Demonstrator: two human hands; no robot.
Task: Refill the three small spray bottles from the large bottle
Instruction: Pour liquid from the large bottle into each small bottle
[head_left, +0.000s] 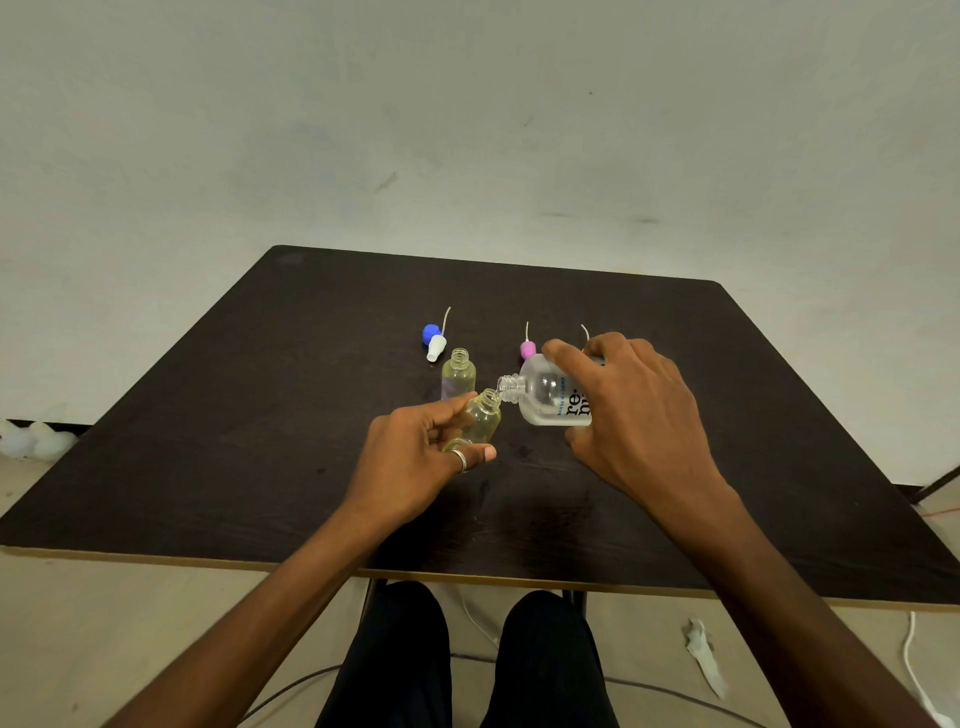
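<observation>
My right hand (631, 415) grips the large clear bottle (545, 395), tipped sideways so that its open neck points left. Its mouth meets the open mouth of a small yellowish spray bottle (483, 415), tilted and gripped by my left hand (415, 457). Just behind stands a second small bottle (458, 371), upright on the table and uncapped. A third small bottle is not visible. A blue spray cap (431, 332) with a white nozzle part (436, 348) lies at the back left, and a pink spray cap (527, 349) lies behind the large bottle.
The dark wooden table (260, 415) stands against a pale wall. A thin white dip tube (585, 332) shows behind my right hand. My legs (467, 665) are under the near edge, with cables and a scrap of white paper (704, 654) on the floor.
</observation>
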